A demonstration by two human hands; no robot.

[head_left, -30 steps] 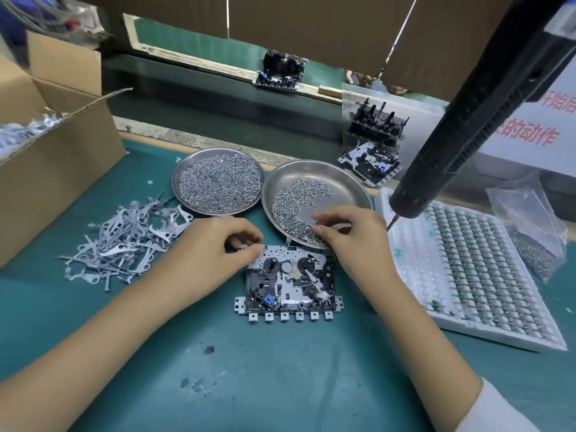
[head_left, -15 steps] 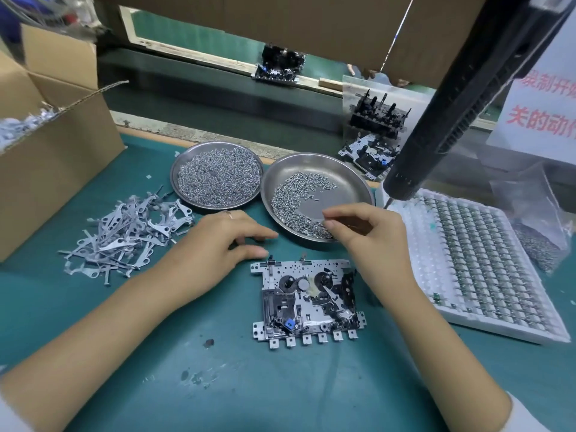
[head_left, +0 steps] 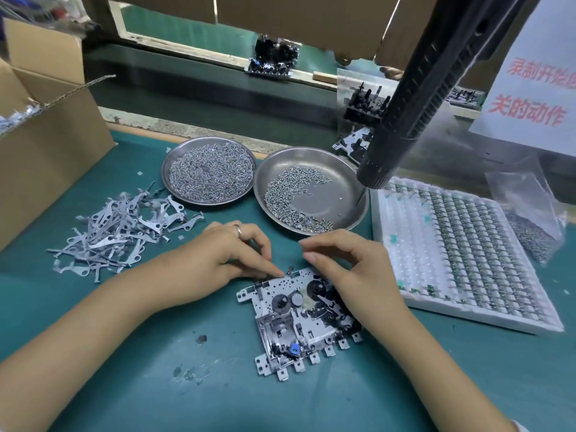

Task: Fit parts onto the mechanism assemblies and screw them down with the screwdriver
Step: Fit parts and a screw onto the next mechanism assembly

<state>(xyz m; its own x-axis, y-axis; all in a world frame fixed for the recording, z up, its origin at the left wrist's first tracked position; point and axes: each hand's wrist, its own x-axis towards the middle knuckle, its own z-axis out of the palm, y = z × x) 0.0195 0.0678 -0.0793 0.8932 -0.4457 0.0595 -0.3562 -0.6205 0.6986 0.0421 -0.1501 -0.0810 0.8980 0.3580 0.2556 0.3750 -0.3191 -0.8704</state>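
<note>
Spanning the whole lower frame, teal bench mat (head_left: 124, 385); cardboard box (head_left: 46, 145) upper left; hanging screwdriver (head_left: 414, 98) upper right, untouched, tip just above the white tray (head_left: 467, 251) at right. Mid-frame: two steel dishes, left dish (head_left: 208, 172) full of small parts, right dish (head_left: 339, 194) about half covered in screws. Loose pile of metal levers (head_left: 124, 226) at centre left. Mechanism assembly (head_left: 299, 319) lies flat on the mat at centre, slightly lower right, rotated a bit. Left hand (head_left: 224, 257) is curled, fingertips touching the assembly's top edge near a small upright tab; can't tell if it pinches a part. Right hand (head_left: 352, 263) hovers over the top right corner, thumb and forefinger brought together as if on a screw, but nothing is resolvable there. My read: early in this unit's cycle, part or screw being placed, no driving yet. More assemblies sit at upper centre and by the driver; can't tell if they're finished.
</note>
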